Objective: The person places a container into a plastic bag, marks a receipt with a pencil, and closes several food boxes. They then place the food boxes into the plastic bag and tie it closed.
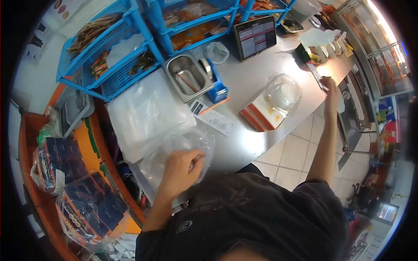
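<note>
My left hand point(180, 170) is curled, thumb and fingers together, over a clear plastic bag point(196, 138) at the table's near left edge. The bag's thin film bunches around it. A thick stack of clear bags point(146, 115) lies just beyond. My right arm reaches far out to the right. My right hand point(330, 85) is closed on a narrow pale strip point(315, 74) whose kind I cannot make out. The strip points towards an open food box point(310, 53) with rolled food in it. Between the hands stands a white and orange box point(264, 114) beside a clear domed container point(283, 92).
Blue stacked baskets point(126, 54) with packets line the back. Before them are a steel tray point(188, 77), a blue tape dispenser point(217, 89), a printed receipt point(216, 120) and a tablet point(256, 37). Wrapped dark packs point(89, 209) sit on an orange shelf at left.
</note>
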`<state>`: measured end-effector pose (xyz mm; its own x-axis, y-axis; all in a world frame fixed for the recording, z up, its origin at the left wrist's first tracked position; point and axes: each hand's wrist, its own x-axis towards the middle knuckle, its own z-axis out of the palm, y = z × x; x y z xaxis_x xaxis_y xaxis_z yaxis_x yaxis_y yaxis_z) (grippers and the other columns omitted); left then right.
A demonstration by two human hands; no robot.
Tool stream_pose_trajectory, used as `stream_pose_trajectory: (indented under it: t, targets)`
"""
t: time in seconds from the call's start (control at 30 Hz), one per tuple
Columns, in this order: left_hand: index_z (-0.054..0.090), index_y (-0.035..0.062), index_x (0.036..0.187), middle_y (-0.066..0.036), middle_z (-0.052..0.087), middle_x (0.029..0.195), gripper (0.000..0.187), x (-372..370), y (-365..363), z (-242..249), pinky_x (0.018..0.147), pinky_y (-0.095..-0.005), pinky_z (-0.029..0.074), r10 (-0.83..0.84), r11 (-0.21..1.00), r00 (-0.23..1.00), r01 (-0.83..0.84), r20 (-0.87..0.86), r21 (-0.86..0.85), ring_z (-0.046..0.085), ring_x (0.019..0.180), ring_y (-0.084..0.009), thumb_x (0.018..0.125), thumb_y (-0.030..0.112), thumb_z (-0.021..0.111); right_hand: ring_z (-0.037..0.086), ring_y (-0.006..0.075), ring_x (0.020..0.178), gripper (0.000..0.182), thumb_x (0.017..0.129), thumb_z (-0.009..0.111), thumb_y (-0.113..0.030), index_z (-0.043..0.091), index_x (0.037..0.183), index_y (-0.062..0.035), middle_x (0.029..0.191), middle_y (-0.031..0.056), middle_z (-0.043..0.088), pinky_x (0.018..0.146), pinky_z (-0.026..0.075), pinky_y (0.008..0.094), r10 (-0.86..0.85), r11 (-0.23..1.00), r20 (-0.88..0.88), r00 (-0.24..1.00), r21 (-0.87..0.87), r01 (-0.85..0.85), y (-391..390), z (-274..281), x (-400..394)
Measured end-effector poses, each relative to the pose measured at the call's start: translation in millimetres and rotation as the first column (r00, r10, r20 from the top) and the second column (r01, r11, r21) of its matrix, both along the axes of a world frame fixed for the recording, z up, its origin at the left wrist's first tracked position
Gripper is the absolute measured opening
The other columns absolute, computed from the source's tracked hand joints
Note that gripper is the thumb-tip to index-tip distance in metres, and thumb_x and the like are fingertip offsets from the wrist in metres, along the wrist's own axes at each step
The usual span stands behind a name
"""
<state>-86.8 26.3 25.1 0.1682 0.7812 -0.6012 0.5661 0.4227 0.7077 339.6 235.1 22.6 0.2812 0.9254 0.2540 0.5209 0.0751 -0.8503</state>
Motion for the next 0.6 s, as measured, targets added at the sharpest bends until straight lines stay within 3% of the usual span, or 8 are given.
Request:
stream_pose_trajectory:
  t: [0.07,0.13,0.2,0.23,0.3,0.37,0.53,0.6]
  targets:
    - [0.043,0.0011,0.125,-0.012,0.054,0.118,0.057,56.2,23.1,-18.9,0.100,-0.0410,0.033,0.272,0.916,0.780,-0.389,0.564,0.096,0.044,0.116,-0.0253,0.081,0.030,0.064,0.053,0.0160,0.103,0.055,0.095,0.031,-0.048,0.058,0.111,-0.0039,0.105,0.0063,0.061,0.087,0.040,0.0334,0.170,0.942,-0.236,0.957,-0.245,-0.228,32.3,-45.6,23.9]
    - [0.019,0.0017,0.137,-0.014,0.043,0.128,0.077,125.4,50.3,-86.9,0.096,-0.0375,0.038,0.358,0.810,0.728,-0.553,0.584,0.194,0.046,0.112,-0.0205,0.083,0.035,0.064,0.043,0.0181,0.119,0.069,0.093,0.022,-0.058,0.051,0.123,-0.0032,0.123,0.0092,0.053,0.096,0.035,0.0350,0.238,0.590,-0.610,0.756,-0.527,-0.611,65.2,-72.8,23.7]
    - [0.012,0.0030,0.136,-0.014,0.036,0.127,0.083,176.9,81.7,-131.1,0.091,-0.0352,0.042,0.532,0.748,0.534,-0.661,0.658,-0.068,0.047,0.110,-0.0199,0.082,0.038,0.065,0.035,0.0219,0.128,0.080,0.091,0.015,-0.064,0.042,0.132,-0.0002,0.135,0.0128,0.043,0.105,0.027,0.0351,0.271,0.322,-0.818,0.507,-0.419,-0.849,83.9,-92.5,8.4]
    - [0.012,0.0030,0.136,-0.014,0.036,0.127,0.083,190.2,95.2,-124.8,0.091,-0.0352,0.042,0.546,0.728,0.520,-0.683,0.657,-0.064,0.047,0.110,-0.0199,0.082,0.038,0.065,0.033,0.0233,0.129,0.081,0.091,0.015,-0.063,0.038,0.134,0.0014,0.138,0.0141,0.039,0.106,0.026,0.0350,0.290,0.275,-0.783,0.550,-0.482,-0.832,86.8,-88.9,-2.3]
    - [0.020,0.0044,0.130,-0.011,0.040,0.121,0.077,210.5,108.1,-111.2,0.092,-0.0341,0.041,0.585,0.627,0.124,-0.696,0.802,-0.349,0.045,0.111,-0.0206,0.080,0.038,0.068,0.035,0.0245,0.128,0.078,0.092,0.020,-0.060,0.032,0.136,0.0027,0.140,0.0155,0.035,0.107,0.028,0.0346,0.312,0.180,-0.667,0.677,-0.658,-0.732,77.2,-71.2,-17.2]
    - [0.022,0.0052,0.127,-0.010,0.040,0.119,0.075,223.1,113.6,-104.1,0.092,-0.0334,0.040,0.616,0.589,0.141,-0.736,0.775,-0.334,0.045,0.111,-0.0202,0.079,0.035,0.070,0.044,0.0254,0.122,0.076,0.092,0.018,-0.061,0.037,0.134,-0.0006,0.134,0.0153,0.044,0.099,0.039,0.0376,0.447,0.108,-0.587,0.675,-0.714,-0.692,78.4,-92.7,0.2]
    - [0.014,0.0040,0.135,-0.009,0.041,0.121,0.090,187.3,69.3,-52.0,0.098,-0.0323,0.035,0.705,0.429,0.111,-0.853,0.700,-0.296,0.041,0.116,-0.0204,0.072,0.019,0.077,0.037,0.0259,0.127,0.099,0.072,0.060,-0.065,0.025,0.140,-0.0023,0.138,0.0132,0.038,0.104,0.031,0.0386,0.377,0.158,-0.757,0.533,-0.515,-0.843,17.4,-42.1,-21.0]
    - [0.008,0.0054,0.141,-0.010,0.039,0.127,0.097,141.9,32.8,-16.5,0.102,-0.0336,0.032,0.576,0.600,0.202,-0.762,0.792,-0.242,0.037,0.121,-0.0210,0.074,0.021,0.075,0.044,0.0255,0.121,0.103,0.070,0.055,-0.072,0.023,0.141,-0.0052,0.135,0.0119,0.040,0.097,0.042,0.0416,0.555,0.092,-0.734,0.391,-0.413,-0.906,-19.3,-8.3,-60.0]
